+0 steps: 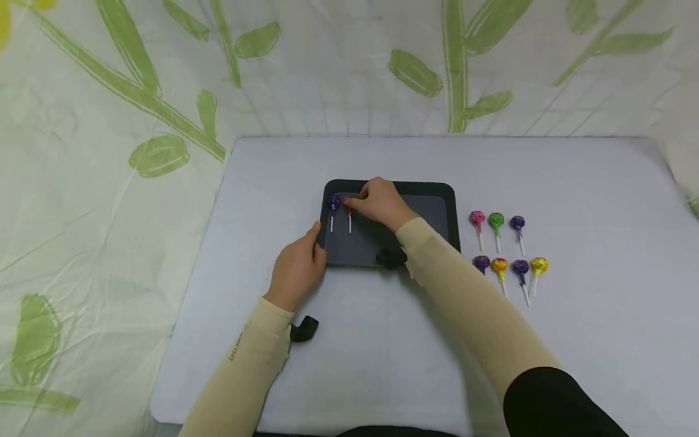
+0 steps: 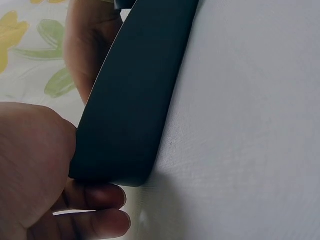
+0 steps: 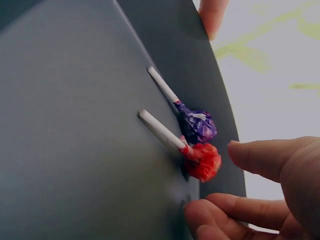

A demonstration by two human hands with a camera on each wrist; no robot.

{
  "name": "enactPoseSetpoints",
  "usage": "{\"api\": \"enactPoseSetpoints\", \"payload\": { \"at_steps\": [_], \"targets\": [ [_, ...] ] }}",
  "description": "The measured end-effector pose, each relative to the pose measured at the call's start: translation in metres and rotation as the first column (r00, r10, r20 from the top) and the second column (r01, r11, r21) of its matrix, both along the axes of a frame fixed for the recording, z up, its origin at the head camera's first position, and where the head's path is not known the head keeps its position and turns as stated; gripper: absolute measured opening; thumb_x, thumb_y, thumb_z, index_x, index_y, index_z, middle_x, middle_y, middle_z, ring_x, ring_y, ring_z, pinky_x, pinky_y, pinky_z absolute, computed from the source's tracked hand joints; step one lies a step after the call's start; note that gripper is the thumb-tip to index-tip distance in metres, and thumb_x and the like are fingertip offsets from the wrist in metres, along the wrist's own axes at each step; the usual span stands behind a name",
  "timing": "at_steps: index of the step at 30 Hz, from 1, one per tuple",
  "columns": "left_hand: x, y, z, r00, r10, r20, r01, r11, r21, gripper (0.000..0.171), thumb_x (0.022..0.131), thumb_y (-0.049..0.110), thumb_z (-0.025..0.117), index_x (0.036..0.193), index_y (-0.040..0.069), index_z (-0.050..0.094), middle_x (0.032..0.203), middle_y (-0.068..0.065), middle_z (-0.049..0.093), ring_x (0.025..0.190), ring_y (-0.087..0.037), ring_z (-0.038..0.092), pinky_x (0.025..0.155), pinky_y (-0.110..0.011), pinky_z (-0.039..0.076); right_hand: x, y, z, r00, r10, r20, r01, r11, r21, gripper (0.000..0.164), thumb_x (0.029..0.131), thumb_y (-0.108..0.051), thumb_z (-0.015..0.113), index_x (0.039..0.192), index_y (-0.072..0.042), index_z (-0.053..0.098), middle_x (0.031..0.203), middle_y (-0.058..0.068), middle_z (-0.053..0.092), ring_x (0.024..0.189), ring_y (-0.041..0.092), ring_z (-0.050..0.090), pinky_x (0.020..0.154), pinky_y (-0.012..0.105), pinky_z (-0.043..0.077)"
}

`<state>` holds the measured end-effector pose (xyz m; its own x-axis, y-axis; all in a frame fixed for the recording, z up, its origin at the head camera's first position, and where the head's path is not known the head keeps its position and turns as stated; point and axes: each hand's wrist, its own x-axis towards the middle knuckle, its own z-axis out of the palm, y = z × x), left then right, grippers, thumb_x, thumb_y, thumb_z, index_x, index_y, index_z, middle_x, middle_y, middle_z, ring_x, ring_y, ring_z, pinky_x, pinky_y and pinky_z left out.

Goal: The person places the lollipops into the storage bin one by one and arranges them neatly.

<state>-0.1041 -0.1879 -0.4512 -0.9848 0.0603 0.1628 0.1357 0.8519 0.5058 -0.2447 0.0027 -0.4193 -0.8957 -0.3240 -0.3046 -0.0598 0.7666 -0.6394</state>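
A dark grey baking tray (image 1: pixel 393 258) lies on the white table. My left hand (image 1: pixel 297 270) grips its near left corner; in the left wrist view, fingers (image 2: pixel 100 197) curl beside the tray's outer wall (image 2: pixel 130 110). A red-wrapped lollipop (image 3: pixel 202 162) lies in the tray beside a purple-wrapped lollipop (image 3: pixel 197 125), heads toward the far rim. Over the tray's far left part, my right hand (image 1: pixel 382 203) is at the red lollipop. Its thumb and fingers stand apart around the red head, with a gap visible in the right wrist view.
Right of the tray several wrapped lollipops lie in two rows, among them a pink lollipop (image 1: pixel 477 218), a green lollipop (image 1: pixel 496 221) and a yellow lollipop (image 1: pixel 539 266). My right forearm partly covers the near row's left end. A leaf-patterned cloth (image 1: pixel 338 73) hangs behind the table.
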Motion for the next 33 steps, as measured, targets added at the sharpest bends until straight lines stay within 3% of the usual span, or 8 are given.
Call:
{"api": "enactPoseSetpoints", "payload": {
  "at_steps": [4, 16, 24, 33],
  "targets": [
    [0.0, 0.002, 0.002, 1.0, 0.004, 0.006, -0.004, 1.0, 0.01, 0.054, 0.096, 0.004, 0.055, 0.149, -0.004, 0.055, 0.067, -0.012, 0.059, 0.056, -0.019, 0.038, 0.051, -0.036, 0.034, 0.002, 0.007, 0.006, 1.0, -0.025, -0.006, 0.025, 0.999, -0.028, 0.05, 0.102, -0.045, 0.065, 0.121, 0.001, 0.076, 0.124, 0.016, 0.072, 0.104, 0.028, 0.068, 0.089, 0.043, 0.057],
    [-0.002, -0.008, -0.002, 0.999, 0.024, 0.026, -0.024, 1.0, 0.02, 0.055, 0.095, 0.005, 0.056, 0.15, -0.004, 0.054, 0.064, -0.008, 0.053, 0.056, -0.018, 0.037, 0.052, -0.035, 0.033, 0.001, 0.018, 0.035, 0.995, -0.096, -0.037, 0.094, 0.994, -0.06, 0.047, 0.102, -0.045, 0.063, 0.118, -0.002, 0.075, 0.122, 0.013, 0.071, 0.107, 0.027, 0.065, 0.093, 0.045, 0.055],
    [-0.001, -0.013, -0.004, 0.998, 0.042, 0.036, -0.042, 0.999, 0.015, 0.055, 0.096, 0.006, 0.055, 0.15, -0.004, 0.054, 0.065, -0.01, 0.055, 0.055, -0.018, 0.038, 0.051, -0.035, 0.032, 0.009, 0.033, 0.036, 0.997, -0.069, -0.04, 0.066, 0.995, -0.081, 0.055, 0.102, -0.047, 0.062, 0.131, -0.001, 0.07, 0.137, 0.015, 0.065, 0.122, 0.031, 0.062, 0.102, 0.05, 0.051],
    [-0.004, -0.015, 0.001, 0.998, 0.046, 0.04, -0.046, 0.999, 0.013, 0.056, 0.097, 0.007, 0.054, 0.151, -0.004, 0.052, 0.063, -0.008, 0.05, 0.055, -0.017, 0.035, 0.051, -0.035, 0.031, 0.014, 0.051, 0.042, 0.985, -0.102, -0.139, 0.078, 0.983, -0.169, 0.045, 0.103, -0.04, 0.064, 0.124, -0.002, 0.073, 0.123, 0.015, 0.07, 0.114, 0.031, 0.063, 0.098, 0.05, 0.051]
  ]
}}
